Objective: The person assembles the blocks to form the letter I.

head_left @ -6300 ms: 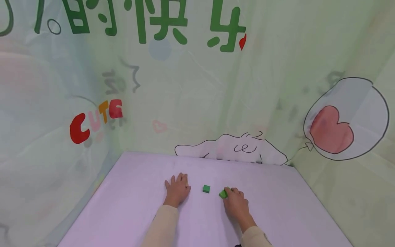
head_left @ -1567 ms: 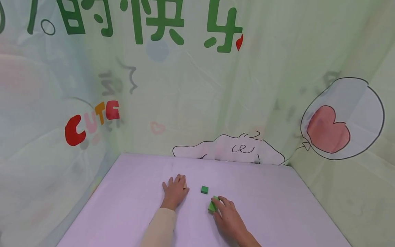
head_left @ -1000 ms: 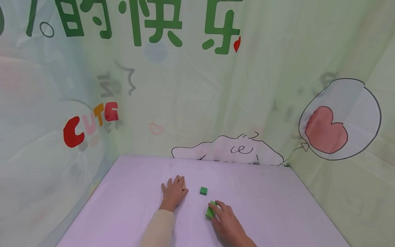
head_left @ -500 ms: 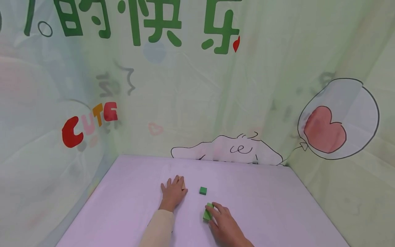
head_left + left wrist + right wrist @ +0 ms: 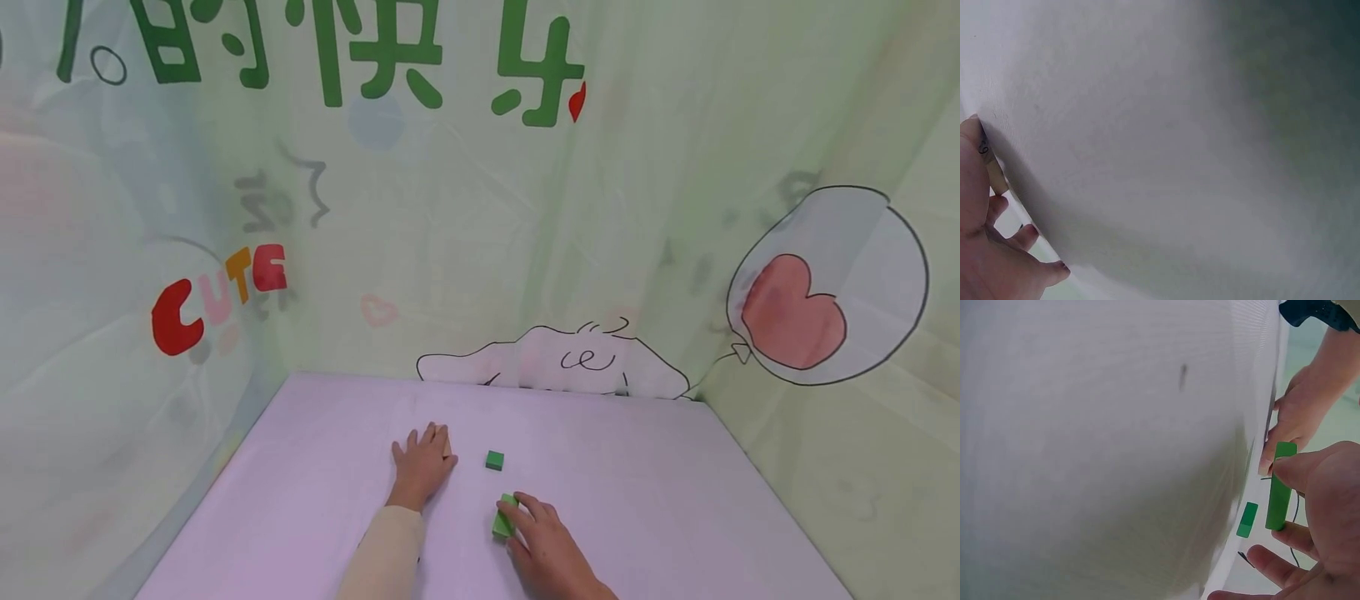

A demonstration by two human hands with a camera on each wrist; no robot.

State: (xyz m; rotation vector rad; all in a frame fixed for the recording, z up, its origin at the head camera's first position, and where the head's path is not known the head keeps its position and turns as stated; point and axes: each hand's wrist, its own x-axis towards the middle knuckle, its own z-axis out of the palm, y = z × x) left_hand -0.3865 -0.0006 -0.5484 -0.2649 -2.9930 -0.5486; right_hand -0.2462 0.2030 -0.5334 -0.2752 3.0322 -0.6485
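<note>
**Bright green bar-shaped block [image 5: 503, 527] is closer in now**

So a few seconds back it was right of the small dark green block [image 5: 494, 461]; now it's on that one's near side. Left hand [image 5: 422, 471] hasn't really budged. The dark green one sits by itself on the lilac tabletop [image 5: 645, 500], printed fabric backdrop [image 5: 480, 217] behind. Right hand [image 5: 553, 546] pinches the bar, can't tell if it's lifted. Left's fingers are spread, thumb and index pinching a partly hidden pale wooden block [image 5: 447, 446].
</note>
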